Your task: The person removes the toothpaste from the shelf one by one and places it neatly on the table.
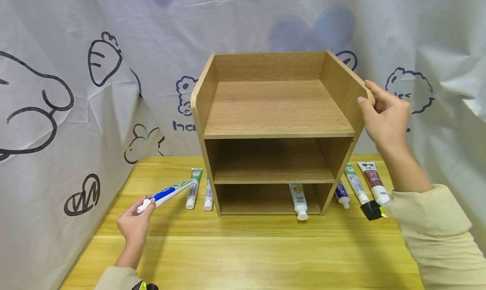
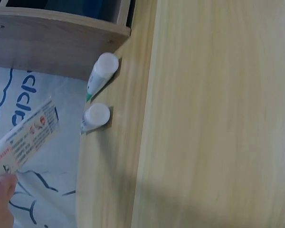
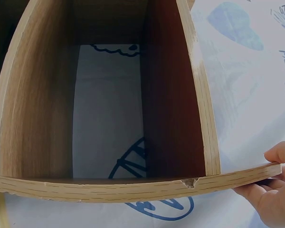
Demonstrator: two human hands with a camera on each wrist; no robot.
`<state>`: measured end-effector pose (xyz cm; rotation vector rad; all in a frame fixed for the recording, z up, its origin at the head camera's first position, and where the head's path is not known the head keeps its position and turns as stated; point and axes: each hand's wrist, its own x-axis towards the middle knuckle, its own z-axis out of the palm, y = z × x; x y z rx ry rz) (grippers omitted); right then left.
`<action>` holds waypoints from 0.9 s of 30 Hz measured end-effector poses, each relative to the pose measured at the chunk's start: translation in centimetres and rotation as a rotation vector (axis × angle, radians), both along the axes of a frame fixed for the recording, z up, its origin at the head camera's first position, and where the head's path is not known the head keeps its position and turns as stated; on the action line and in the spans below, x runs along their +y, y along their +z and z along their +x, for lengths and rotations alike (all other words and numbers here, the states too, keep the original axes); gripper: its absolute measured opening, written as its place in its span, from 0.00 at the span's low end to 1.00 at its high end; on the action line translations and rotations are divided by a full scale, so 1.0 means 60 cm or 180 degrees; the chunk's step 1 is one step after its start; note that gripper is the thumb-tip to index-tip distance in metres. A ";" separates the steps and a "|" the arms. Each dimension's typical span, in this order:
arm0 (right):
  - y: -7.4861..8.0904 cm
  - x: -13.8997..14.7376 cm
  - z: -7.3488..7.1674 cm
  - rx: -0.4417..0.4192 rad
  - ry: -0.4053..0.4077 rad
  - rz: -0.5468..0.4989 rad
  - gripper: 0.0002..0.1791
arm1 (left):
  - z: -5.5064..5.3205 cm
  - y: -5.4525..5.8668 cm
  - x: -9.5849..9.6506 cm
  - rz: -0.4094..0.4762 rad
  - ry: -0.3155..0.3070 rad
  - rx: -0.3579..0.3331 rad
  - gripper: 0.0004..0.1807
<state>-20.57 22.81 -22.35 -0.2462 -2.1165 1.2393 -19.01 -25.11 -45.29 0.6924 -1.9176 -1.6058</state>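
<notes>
My left hand (image 1: 134, 220) pinches a blue, white and green toothpaste tube (image 1: 167, 195) by its white cap end, raised over the table's left part. In the left wrist view the tube's printed back (image 2: 26, 140) faces the camera. My right hand (image 1: 389, 115) grips the upper front corner of the right side panel of a wooden shelf (image 1: 279, 131), thumb inside and fingers outside. The right wrist view shows this hand (image 3: 273, 190) at the panel's edge (image 3: 133, 191). A white toothpaste tube (image 1: 298, 200) lies in the bottom compartment, its cap jutting past the front.
Two tubes (image 1: 194, 188) (image 1: 208, 197) lie left of the shelf, caps forward. Right of it lie a blue tube (image 1: 341, 193), a green-and-white tube (image 1: 356, 183) and a maroon-and-white tube (image 1: 373, 182). Patterned cloth (image 1: 243, 28) hangs behind and beside the wooden table (image 1: 262, 247).
</notes>
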 end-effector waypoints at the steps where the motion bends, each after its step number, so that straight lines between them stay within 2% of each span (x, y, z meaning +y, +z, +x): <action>1: 0.000 0.000 0.000 -0.0008 -0.0001 -0.0009 0.22 | -0.001 0.000 0.002 0.0044 0.0031 -0.0002 0.19; 4: -0.001 0.001 0.000 -0.0028 -0.0013 -0.0021 0.22 | -0.005 -0.002 0.008 0.0141 0.0073 0.0008 0.22; 11: -0.002 0.002 -0.001 -0.0050 -0.0008 -0.0045 0.22 | -0.015 -0.005 0.015 0.0114 0.0191 -0.0133 0.21; 18: 0.000 0.003 0.000 -0.0006 -0.0001 -0.0063 0.22 | -0.039 -0.009 0.025 0.0265 0.0351 -0.0045 0.22; 27: 0.001 -0.001 0.003 -0.0070 0.0020 -0.0080 0.22 | -0.065 -0.008 0.031 0.0388 0.0428 -0.0106 0.22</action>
